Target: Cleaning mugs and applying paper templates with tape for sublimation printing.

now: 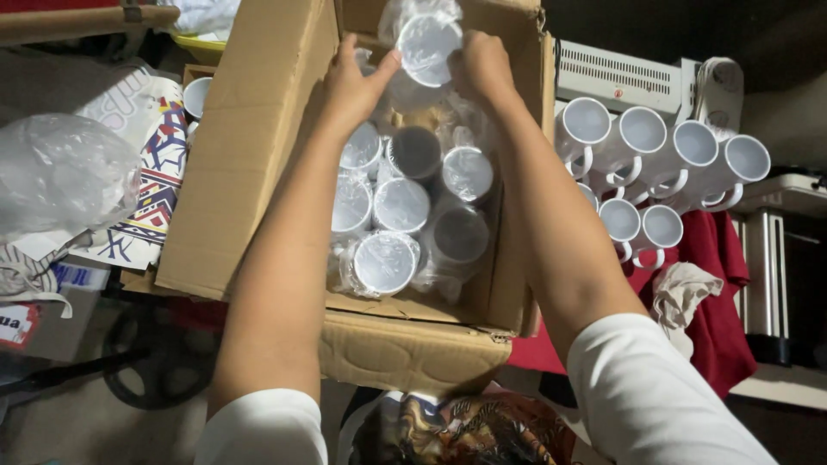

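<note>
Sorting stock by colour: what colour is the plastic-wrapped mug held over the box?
White, inside clear plastic wrap; the mug shows best in the head view.

Wrapped mugs (401, 207) in box (250, 146), bare mugs (655, 151) right.

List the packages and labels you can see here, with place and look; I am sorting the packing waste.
Cardboard box: centre, brown, flaps open, holding wrapped mugs.
Plastic-wrapped mug: top centre, white, clear film, held by left hand and right hand.
Clear plastic bag: left, crumpled, see-through.
Printed sheet: left of the box, white with red and blue patterns.
Label: lower left edge, small, red and white.
</note>
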